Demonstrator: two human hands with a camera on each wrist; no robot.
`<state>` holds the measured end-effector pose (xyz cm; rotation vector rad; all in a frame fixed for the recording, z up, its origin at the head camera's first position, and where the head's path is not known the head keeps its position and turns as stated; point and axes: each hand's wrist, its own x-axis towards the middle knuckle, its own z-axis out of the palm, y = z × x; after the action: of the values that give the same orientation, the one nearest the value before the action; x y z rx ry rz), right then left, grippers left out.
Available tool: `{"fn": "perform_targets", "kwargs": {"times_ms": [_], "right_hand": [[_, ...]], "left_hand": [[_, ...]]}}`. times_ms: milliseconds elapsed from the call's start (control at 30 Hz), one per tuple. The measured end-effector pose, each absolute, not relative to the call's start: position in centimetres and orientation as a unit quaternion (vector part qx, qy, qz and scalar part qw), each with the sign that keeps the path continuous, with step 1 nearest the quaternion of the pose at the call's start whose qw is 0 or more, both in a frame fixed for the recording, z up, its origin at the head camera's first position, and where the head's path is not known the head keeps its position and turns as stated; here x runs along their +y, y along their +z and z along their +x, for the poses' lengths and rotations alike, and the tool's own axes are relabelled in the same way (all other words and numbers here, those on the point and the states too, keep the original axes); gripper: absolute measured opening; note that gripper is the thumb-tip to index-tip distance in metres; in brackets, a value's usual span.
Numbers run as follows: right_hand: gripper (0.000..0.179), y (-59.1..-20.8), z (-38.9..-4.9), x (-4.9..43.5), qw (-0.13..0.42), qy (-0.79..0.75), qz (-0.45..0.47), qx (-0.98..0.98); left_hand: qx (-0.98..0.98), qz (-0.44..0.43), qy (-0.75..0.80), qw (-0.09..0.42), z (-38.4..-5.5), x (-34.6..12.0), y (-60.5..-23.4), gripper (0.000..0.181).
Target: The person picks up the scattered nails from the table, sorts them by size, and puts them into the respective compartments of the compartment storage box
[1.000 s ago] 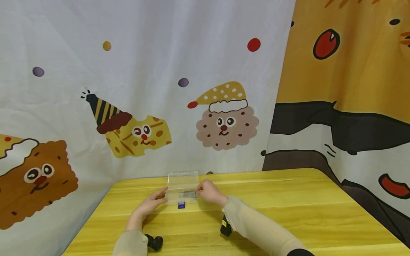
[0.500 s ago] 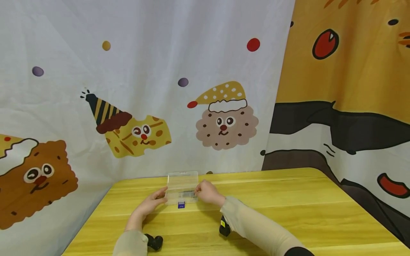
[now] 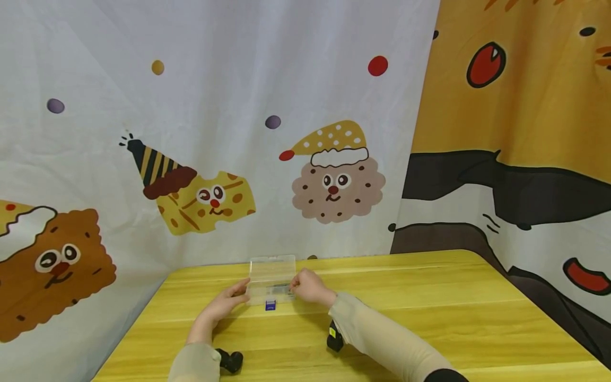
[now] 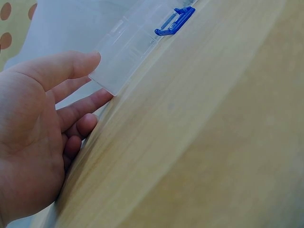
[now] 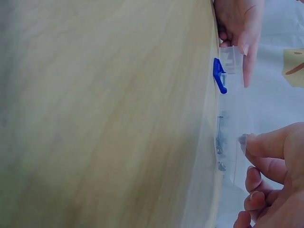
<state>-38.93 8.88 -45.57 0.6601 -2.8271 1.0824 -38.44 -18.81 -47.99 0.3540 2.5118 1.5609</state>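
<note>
A clear plastic box (image 3: pixel 256 293) stands on the table with its lid (image 3: pixel 272 268) raised at the back. Its blue latch (image 3: pixel 270 305) hangs at the front. Several small grey metal pieces (image 5: pixel 219 142) lie inside the right part, too small to name. My left hand (image 3: pixel 228 301) touches the box's left end, thumb at the front corner and fingers against the side. Over the box's right end, my right hand (image 3: pixel 312 289) has thumb and index finger together; a small grey piece (image 5: pixel 242 140) shows at their tips, its kind unclear.
The yellow wood-grain table (image 3: pixel 429 297) reaches back to a printed curtain (image 3: pixel 334 79), which hangs just behind the box. A black wrist camera (image 3: pixel 231 362) sits below my left hand and another wrist camera (image 3: pixel 334 338) below my right.
My right hand has shifted very slightly left over the box's right end. The left hand and the box have stayed in place.
</note>
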Motion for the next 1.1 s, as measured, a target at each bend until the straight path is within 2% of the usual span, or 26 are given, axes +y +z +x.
{"fn": "perform_targets", "kwargs": {"times_ms": [500,1100], "right_hand": [[0.014,-44.6,-39.5,12.5,0.053,0.363,0.229,-0.902],[0.017,-44.3,-39.2,17.7,0.083,0.36,0.188,-0.91]], "left_hand": [[0.84,0.115,0.523,0.085,-38.7,-18.7,-47.9,0.059],[0.831,0.118,0.537,0.077,-38.7,-20.2,-48.1,0.059]]}}
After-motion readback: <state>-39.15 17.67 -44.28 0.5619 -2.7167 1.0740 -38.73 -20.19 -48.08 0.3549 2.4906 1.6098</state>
